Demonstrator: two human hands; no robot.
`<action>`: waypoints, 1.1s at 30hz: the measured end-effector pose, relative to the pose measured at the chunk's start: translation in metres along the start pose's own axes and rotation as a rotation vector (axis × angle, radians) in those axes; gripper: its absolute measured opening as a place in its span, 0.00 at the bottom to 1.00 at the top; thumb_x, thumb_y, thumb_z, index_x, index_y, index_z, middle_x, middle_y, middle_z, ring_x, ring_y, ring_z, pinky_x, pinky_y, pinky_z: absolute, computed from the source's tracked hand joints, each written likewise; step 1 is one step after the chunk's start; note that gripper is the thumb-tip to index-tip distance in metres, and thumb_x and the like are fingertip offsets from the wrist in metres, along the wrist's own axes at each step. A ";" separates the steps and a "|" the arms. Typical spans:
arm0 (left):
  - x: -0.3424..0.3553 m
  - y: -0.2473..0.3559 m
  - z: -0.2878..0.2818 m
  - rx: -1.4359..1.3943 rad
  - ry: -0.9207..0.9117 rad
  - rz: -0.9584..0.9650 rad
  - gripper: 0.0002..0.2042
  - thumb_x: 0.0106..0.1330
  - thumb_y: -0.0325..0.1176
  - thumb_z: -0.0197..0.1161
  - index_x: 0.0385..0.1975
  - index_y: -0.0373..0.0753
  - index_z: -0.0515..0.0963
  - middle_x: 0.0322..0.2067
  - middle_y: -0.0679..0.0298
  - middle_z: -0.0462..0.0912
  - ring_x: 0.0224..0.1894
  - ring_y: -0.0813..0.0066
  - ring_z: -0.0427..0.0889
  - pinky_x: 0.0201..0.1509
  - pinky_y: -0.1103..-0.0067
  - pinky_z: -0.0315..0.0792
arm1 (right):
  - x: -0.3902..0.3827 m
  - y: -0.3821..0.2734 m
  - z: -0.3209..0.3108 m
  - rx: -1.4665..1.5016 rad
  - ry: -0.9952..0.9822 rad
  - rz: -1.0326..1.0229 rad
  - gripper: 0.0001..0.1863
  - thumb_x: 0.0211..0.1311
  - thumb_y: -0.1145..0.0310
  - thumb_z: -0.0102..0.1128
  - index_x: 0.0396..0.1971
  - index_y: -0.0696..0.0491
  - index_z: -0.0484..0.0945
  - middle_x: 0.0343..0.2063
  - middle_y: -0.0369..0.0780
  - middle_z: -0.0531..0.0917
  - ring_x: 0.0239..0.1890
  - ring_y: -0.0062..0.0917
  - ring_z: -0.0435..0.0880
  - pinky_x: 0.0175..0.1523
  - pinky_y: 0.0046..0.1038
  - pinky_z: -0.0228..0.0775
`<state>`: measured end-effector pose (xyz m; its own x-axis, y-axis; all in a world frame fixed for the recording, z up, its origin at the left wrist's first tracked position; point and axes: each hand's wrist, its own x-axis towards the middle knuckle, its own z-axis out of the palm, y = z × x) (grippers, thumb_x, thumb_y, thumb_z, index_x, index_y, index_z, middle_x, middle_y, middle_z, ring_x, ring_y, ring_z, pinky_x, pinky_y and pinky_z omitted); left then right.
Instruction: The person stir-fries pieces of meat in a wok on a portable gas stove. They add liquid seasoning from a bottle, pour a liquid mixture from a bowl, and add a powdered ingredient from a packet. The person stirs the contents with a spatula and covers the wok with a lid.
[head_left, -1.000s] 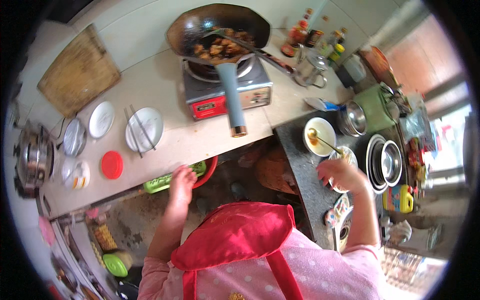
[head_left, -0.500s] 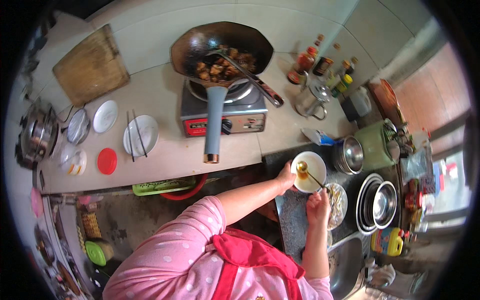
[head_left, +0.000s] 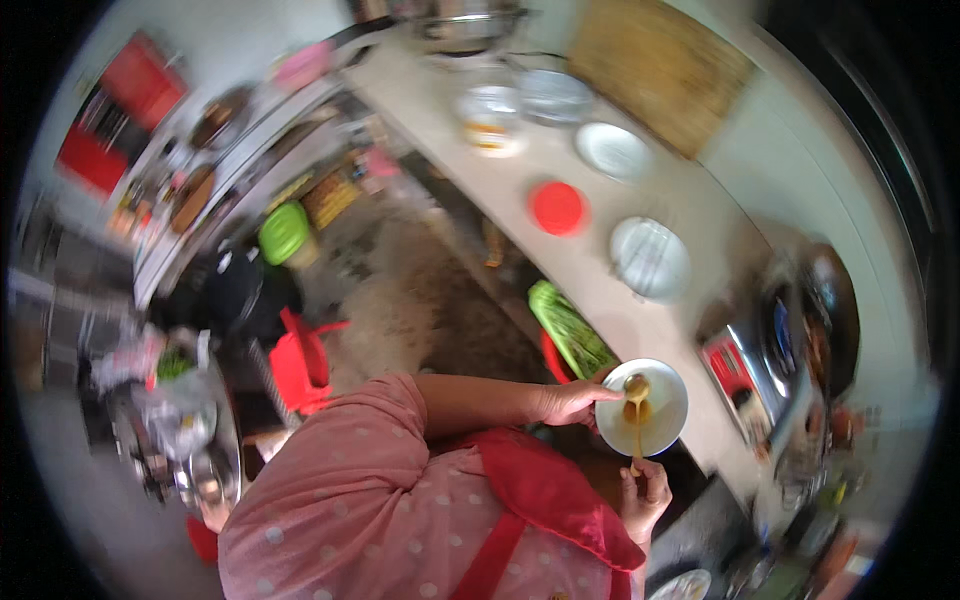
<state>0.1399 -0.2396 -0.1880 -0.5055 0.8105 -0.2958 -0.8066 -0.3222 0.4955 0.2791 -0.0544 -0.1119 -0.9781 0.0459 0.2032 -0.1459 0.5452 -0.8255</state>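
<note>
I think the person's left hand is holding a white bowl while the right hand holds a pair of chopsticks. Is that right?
Not quite: the right hand holds the handle of a golden spoon, not chopsticks, as the head view shows. The left hand does hold the white bowl.

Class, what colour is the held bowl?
The bowl is white; the head view shows it best.

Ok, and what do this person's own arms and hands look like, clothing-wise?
The left sleeve is pink with pale polka dots and stops near the elbow, leaving the forearm bare. The left hand and right hand are gloveless, with no watch or bracelet visible. A red apron is worn too.
</note>
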 end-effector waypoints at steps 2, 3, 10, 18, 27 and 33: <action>-0.038 0.034 -0.046 -0.094 0.023 0.221 0.36 0.67 0.49 0.57 0.69 0.54 0.43 0.64 0.63 0.58 0.65 0.63 0.62 0.60 0.60 0.68 | 0.057 -0.027 0.053 -0.025 -0.133 -0.196 0.15 0.48 0.81 0.68 0.38 0.56 0.78 0.29 0.41 0.80 0.28 0.28 0.78 0.36 0.26 0.72; -0.061 0.053 -0.062 -0.098 0.123 0.321 0.36 0.67 0.48 0.58 0.69 0.54 0.44 0.63 0.63 0.58 0.65 0.63 0.62 0.60 0.60 0.68 | 0.080 -0.039 0.082 -0.013 -0.230 -0.254 0.16 0.48 0.81 0.68 0.38 0.56 0.78 0.29 0.41 0.80 0.28 0.28 0.79 0.36 0.26 0.73; -0.283 0.165 -0.174 -0.250 0.464 0.858 0.39 0.61 0.36 0.67 0.65 0.53 0.46 0.61 0.63 0.60 0.62 0.60 0.66 0.56 0.57 0.71 | 0.181 -0.199 0.321 0.112 -0.803 -0.518 0.26 0.50 0.83 0.66 0.52 0.57 0.73 0.32 0.41 0.81 0.27 0.21 0.80 0.29 0.21 0.72; -0.478 0.263 -0.288 -0.466 0.579 1.235 0.28 0.61 0.28 0.60 0.61 0.42 0.59 0.58 0.56 0.68 0.60 0.56 0.71 0.61 0.58 0.68 | 0.295 -0.297 0.519 0.206 -0.896 -0.920 0.17 0.53 0.78 0.64 0.45 0.58 0.77 0.34 0.45 0.83 0.34 0.36 0.85 0.36 0.32 0.78; -0.655 0.421 -0.364 -0.331 0.836 1.489 0.26 0.58 0.29 0.58 0.60 0.37 0.65 0.55 0.53 0.74 0.57 0.55 0.75 0.60 0.59 0.71 | 0.486 -0.451 0.729 0.404 -1.016 -0.734 0.09 0.60 0.74 0.61 0.41 0.56 0.81 0.30 0.41 0.84 0.30 0.24 0.83 0.34 0.23 0.74; -0.755 0.545 -0.429 -0.242 0.899 1.608 0.31 0.55 0.25 0.58 0.61 0.50 0.58 0.57 0.60 0.69 0.56 0.55 0.75 0.51 0.56 0.76 | 0.585 -0.639 0.903 0.491 -1.009 -0.978 0.09 0.63 0.71 0.58 0.42 0.54 0.81 0.31 0.35 0.84 0.25 0.19 0.78 0.31 0.19 0.70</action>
<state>-0.0495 -1.2373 -0.0447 -0.6585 -0.7510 -0.0489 0.5728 -0.5422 0.6147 -0.3345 -1.1322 0.0589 -0.1230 -0.8595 0.4962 -0.6228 -0.3224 -0.7129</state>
